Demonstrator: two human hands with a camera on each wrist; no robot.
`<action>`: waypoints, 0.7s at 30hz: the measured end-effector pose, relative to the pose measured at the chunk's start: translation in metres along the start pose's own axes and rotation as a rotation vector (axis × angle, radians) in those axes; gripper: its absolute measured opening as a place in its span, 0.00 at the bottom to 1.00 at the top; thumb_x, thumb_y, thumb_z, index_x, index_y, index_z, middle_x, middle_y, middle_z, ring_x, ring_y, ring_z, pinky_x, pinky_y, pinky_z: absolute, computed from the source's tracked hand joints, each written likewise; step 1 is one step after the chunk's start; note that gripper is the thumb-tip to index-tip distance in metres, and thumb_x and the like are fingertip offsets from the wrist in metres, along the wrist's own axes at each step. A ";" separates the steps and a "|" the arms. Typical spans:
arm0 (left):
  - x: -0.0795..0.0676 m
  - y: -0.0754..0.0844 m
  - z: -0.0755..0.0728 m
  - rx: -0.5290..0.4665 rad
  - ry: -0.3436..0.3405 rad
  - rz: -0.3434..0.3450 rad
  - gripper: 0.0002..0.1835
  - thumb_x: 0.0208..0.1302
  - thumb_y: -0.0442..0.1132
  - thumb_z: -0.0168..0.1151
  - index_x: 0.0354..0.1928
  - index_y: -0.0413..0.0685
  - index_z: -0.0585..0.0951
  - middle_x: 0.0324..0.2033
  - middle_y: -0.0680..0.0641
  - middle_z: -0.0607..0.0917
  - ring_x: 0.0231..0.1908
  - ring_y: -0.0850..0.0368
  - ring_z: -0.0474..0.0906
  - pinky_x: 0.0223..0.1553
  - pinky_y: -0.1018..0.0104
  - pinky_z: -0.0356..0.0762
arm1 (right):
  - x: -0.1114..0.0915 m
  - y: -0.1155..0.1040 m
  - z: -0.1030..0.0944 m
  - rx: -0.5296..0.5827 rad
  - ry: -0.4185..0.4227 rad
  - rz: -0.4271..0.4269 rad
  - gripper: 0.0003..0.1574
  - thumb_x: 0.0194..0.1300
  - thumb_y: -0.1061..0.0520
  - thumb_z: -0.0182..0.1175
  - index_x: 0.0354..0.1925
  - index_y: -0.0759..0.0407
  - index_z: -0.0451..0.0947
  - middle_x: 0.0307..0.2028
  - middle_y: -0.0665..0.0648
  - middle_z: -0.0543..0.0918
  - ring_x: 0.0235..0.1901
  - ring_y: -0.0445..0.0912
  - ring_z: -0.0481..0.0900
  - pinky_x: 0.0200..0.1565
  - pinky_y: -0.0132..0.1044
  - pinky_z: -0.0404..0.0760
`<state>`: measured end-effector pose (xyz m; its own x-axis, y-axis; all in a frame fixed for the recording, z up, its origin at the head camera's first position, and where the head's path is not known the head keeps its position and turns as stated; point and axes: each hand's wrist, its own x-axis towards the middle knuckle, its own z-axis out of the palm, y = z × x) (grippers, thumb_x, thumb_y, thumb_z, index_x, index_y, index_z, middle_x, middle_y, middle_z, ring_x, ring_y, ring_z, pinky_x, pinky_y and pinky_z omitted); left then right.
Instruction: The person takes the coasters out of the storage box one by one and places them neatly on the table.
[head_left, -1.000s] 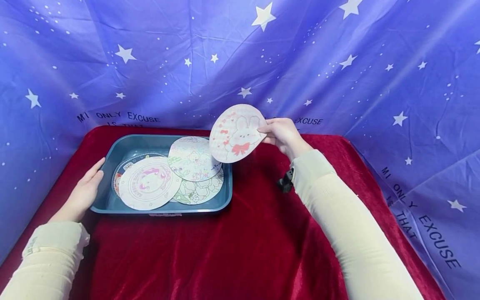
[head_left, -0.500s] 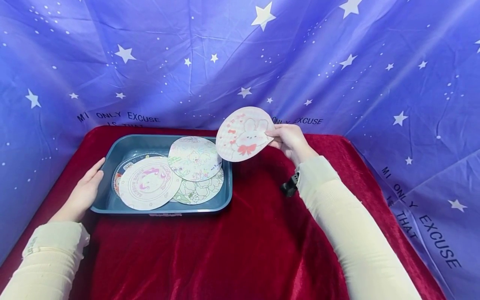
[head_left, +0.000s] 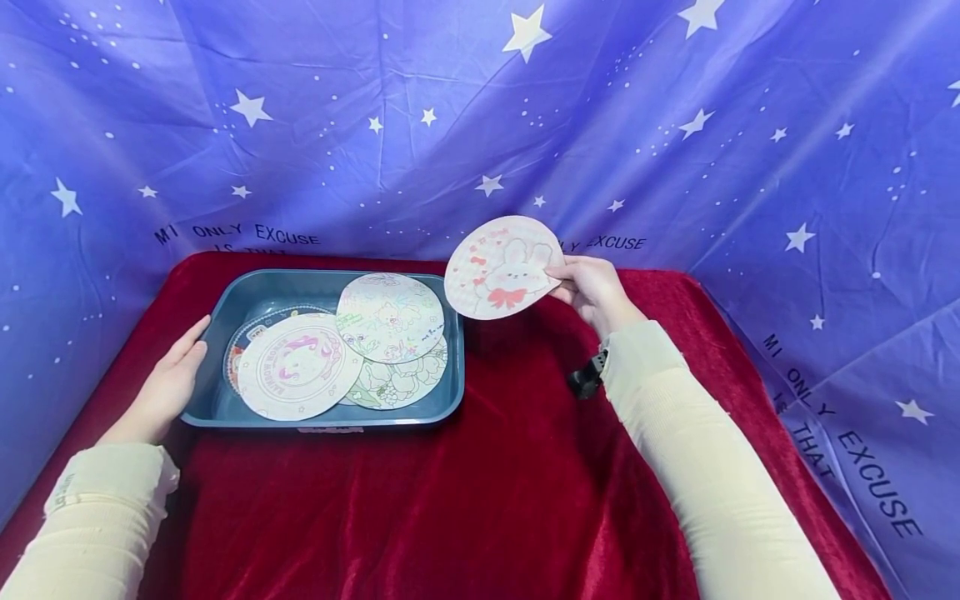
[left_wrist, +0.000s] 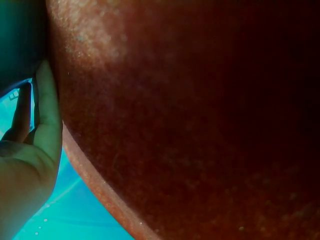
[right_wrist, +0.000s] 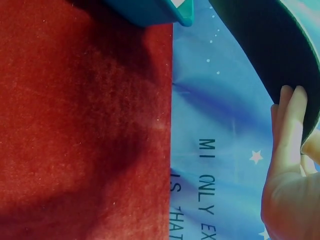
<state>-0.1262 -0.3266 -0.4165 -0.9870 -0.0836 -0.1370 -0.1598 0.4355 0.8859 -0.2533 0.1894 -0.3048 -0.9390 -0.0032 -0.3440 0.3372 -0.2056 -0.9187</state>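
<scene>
My right hand (head_left: 596,287) pinches the right edge of a round mat (head_left: 495,279) with a white bunny and a red bow, holding it tilted in the air just right of the tray. The mat's dark back (right_wrist: 280,55) shows in the right wrist view, fingers against it and thumb on the other face. My left hand (head_left: 168,379) lies against the left side of a blue-green rectangular tray (head_left: 322,423), its fingers straight. Inside, several round mats overlap: a pink-printed one (head_left: 300,375), a pastel one (head_left: 390,317), a green-leafed one (head_left: 408,379) and a dark-edged one (head_left: 240,346), partly covered.
Red velvet cloth (head_left: 480,500) covers the table. A blue curtain with white stars (head_left: 637,125) hangs behind and along both sides. On my right wrist sits a small black device (head_left: 587,379).
My right hand has moved right and slightly down with the bunny mat, which no longer overlaps the tray's mats in the head view. My left hand and the tray have stayed put.
</scene>
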 end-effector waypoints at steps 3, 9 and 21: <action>0.000 0.000 0.000 -0.002 -0.002 -0.003 0.32 0.80 0.50 0.28 0.78 0.48 0.39 0.76 0.30 0.38 0.74 0.29 0.30 0.69 0.25 0.33 | 0.000 0.001 -0.003 0.010 0.009 0.001 0.31 0.67 0.75 0.51 0.68 0.75 0.62 0.21 0.51 0.86 0.23 0.38 0.86 0.30 0.29 0.85; -0.001 0.001 0.000 0.000 -0.001 0.000 0.32 0.80 0.50 0.28 0.78 0.47 0.39 0.76 0.30 0.38 0.74 0.29 0.30 0.69 0.25 0.33 | 0.001 0.004 -0.010 0.036 0.028 0.006 0.33 0.67 0.76 0.50 0.69 0.73 0.61 0.21 0.51 0.86 0.23 0.39 0.86 0.29 0.28 0.85; 0.000 0.001 -0.001 -0.003 -0.011 -0.004 0.32 0.80 0.50 0.28 0.78 0.48 0.39 0.76 0.30 0.38 0.74 0.28 0.30 0.68 0.24 0.34 | 0.001 0.015 -0.025 0.078 0.065 0.037 0.12 0.66 0.75 0.52 0.43 0.64 0.75 0.22 0.52 0.86 0.23 0.39 0.86 0.29 0.28 0.85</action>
<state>-0.1259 -0.3271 -0.4155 -0.9865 -0.0754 -0.1453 -0.1637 0.4327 0.8865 -0.2475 0.2104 -0.3237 -0.9189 0.0503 -0.3914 0.3628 -0.2821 -0.8881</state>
